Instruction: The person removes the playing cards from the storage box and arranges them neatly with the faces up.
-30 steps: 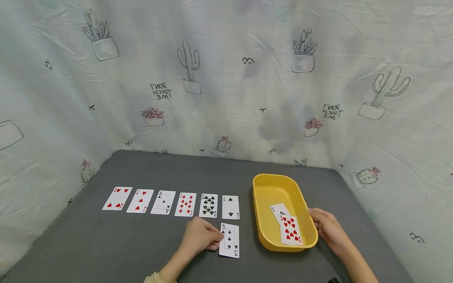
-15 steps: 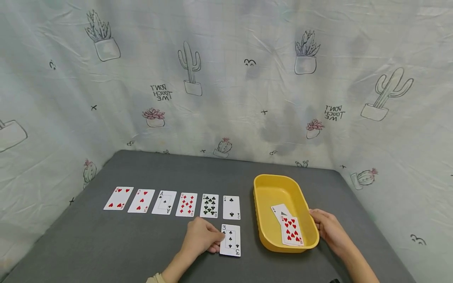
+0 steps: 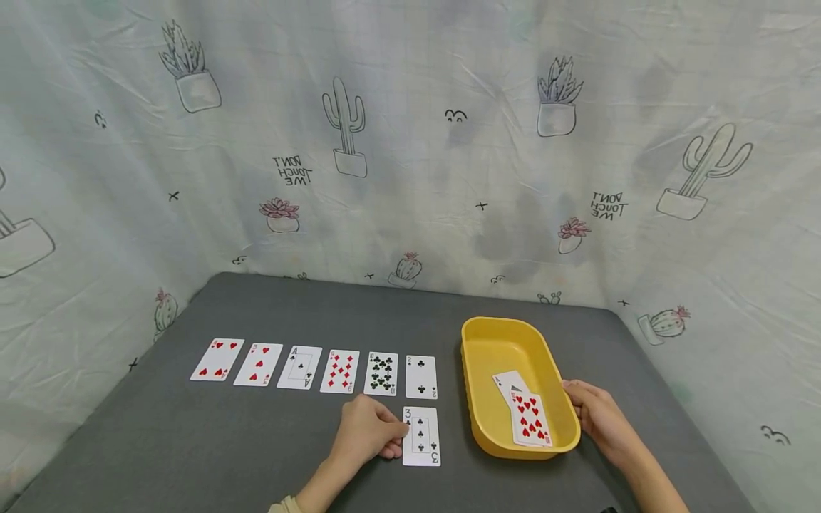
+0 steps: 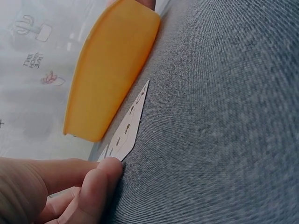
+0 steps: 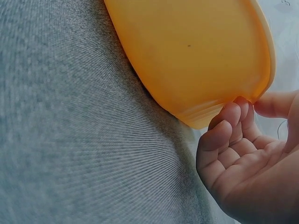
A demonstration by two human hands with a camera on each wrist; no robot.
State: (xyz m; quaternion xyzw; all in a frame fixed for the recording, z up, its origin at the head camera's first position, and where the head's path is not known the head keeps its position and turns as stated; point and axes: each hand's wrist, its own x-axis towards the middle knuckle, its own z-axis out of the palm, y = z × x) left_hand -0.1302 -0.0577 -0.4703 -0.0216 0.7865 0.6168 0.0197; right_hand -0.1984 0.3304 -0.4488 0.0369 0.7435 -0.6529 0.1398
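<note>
The left hand pinches the left edge of the three of clubs, which lies face up on the grey table. In the left wrist view, thumb and fingertips of the left hand meet at the near end of that card. A yellow tray stands to the right of the card. The right hand grips its right side; in the right wrist view the right hand has thumb and fingers on the rim of the tray.
Behind the left hand, a row of face-up cards includes the two of clubs, a nine of diamonds and an ace. Inside the tray, a card of hearts overlaps another ace. A patterned curtain hangs behind the table.
The head view has shifted slightly. The three of clubs now lies a little straighter beside the left hand, which keeps hold of it. The right hand stays on the tray.
</note>
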